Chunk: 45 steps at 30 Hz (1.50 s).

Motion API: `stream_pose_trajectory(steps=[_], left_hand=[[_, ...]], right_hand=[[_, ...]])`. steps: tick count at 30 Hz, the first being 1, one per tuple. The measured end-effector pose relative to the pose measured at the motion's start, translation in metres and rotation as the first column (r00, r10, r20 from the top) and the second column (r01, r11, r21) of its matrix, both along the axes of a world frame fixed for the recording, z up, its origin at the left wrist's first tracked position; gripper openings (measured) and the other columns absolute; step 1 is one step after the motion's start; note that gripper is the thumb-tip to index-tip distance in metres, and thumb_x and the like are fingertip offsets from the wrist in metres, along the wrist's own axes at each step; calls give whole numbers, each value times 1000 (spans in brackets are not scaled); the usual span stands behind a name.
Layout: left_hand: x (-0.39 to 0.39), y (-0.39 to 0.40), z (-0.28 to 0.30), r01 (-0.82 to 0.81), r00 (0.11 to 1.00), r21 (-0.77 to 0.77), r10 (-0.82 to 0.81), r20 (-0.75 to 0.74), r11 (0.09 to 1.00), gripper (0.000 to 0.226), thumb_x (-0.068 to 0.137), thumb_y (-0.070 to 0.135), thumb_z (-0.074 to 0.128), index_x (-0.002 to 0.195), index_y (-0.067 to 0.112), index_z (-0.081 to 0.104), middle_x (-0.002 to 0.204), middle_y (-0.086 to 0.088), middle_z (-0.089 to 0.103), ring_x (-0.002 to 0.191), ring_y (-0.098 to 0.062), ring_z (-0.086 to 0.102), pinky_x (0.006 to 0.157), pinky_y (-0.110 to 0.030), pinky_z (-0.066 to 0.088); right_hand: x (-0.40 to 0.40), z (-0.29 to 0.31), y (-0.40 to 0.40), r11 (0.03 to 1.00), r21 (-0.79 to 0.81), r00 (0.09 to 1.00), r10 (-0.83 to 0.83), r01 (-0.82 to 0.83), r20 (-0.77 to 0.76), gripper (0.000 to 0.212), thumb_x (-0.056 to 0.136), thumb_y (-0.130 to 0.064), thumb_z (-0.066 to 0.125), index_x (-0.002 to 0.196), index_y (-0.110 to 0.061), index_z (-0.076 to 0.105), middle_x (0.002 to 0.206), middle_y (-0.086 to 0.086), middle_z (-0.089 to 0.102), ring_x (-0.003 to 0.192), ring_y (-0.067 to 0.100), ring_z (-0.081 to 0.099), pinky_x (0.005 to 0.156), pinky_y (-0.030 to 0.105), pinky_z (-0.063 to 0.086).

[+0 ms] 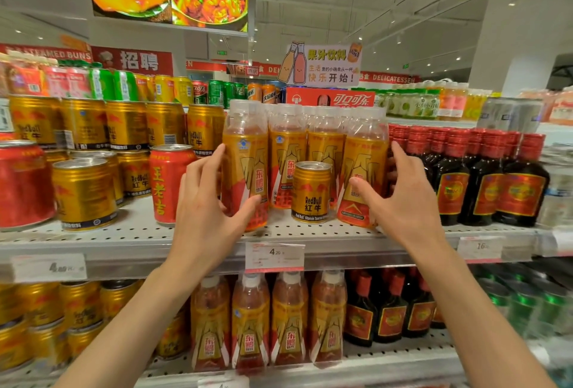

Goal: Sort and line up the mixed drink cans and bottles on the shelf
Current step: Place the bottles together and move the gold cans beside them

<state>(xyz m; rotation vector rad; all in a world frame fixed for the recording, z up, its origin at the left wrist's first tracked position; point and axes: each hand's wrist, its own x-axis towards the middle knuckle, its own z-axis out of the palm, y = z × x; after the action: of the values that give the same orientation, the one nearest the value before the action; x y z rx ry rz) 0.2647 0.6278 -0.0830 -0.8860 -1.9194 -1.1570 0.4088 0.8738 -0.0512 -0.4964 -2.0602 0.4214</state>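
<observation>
Head cam: left hand (210,198) curled round the leftmost gold bottle (245,167); right hand (400,198) spread, fingers on the rightmost bottle (362,176). Stray Red Bull can (311,191) stands upright btwn the hands at the shelf (130,241) front, nearer the right hand.

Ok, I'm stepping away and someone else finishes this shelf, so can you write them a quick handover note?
Left hand grips the leftmost gold bottle. Right hand is open against the rightmost gold bottle.
Bottles stand in a row on the shelf, dark bottles to their right.
Left to do: a stray Red Bull can stands in front of the bottles; the gold cans are at left, with a red can mixed in.
</observation>
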Motion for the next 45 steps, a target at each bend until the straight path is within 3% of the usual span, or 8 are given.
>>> stream_pose_trajectory(steps=[4,8,15,20,27,33,39,45], left_hand=[[2,-2,-2,86,996,17,-87,22,996,90,85,36,77,158,24,26,136,1,42,108,5,45,69,-24,54],[4,-4,-3,141,985,47,-145,95,989,90,87,37,75,159,33,21,130,10,43,99,27,43,73,-13,52],[3,-12,-3,227,959,55,-233,159,972,88,90,36,72,157,46,17,130,9,52,103,17,54,71,-16,55],[4,-14,-3,244,953,49,-249,172,969,86,92,35,70,157,49,16,127,13,50,98,5,57,73,-30,59],[7,-14,-1,223,961,33,-225,160,974,86,92,36,70,158,45,15,127,12,49,102,11,56,70,-22,57],[12,-16,-5,192,961,40,-196,197,981,82,93,36,69,157,44,19,132,17,50,66,-11,64,65,-16,54],[26,-33,-12,237,917,154,-273,291,959,58,92,30,70,145,36,46,134,19,59,111,4,62,86,-13,54],[55,-77,-43,296,809,268,-390,440,917,41,93,19,69,129,34,57,106,7,74,98,-11,69,86,-26,56]], right_hand=[[7,7,-14,981,192,979,54,-16,-195,55,89,-40,70,133,-12,55,118,5,55,91,17,59,81,34,55],[-7,16,-39,943,297,986,166,-152,-22,32,93,-35,66,117,-14,63,114,-2,54,70,10,60,70,30,58],[-43,14,-54,962,231,953,71,-143,294,44,92,-57,60,116,-28,38,118,-4,53,88,25,64,73,38,52],[-41,16,-53,972,178,962,104,-152,253,52,84,-64,65,104,-26,36,102,-4,61,84,25,61,70,38,51],[-25,12,-55,962,-17,956,273,-273,109,47,82,-59,71,95,-26,41,91,-10,62,78,16,62,68,34,52],[0,3,-63,861,-252,897,432,-442,-96,45,77,-56,77,89,-26,45,94,-3,66,82,18,66,72,42,59],[16,-12,-76,754,-369,838,515,-543,-180,42,75,-53,77,91,-28,48,99,-5,65,88,13,68,66,25,55],[22,-42,-103,646,-486,798,560,-589,-223,44,68,-47,76,92,-23,48,93,-15,70,82,4,72,59,20,54]])
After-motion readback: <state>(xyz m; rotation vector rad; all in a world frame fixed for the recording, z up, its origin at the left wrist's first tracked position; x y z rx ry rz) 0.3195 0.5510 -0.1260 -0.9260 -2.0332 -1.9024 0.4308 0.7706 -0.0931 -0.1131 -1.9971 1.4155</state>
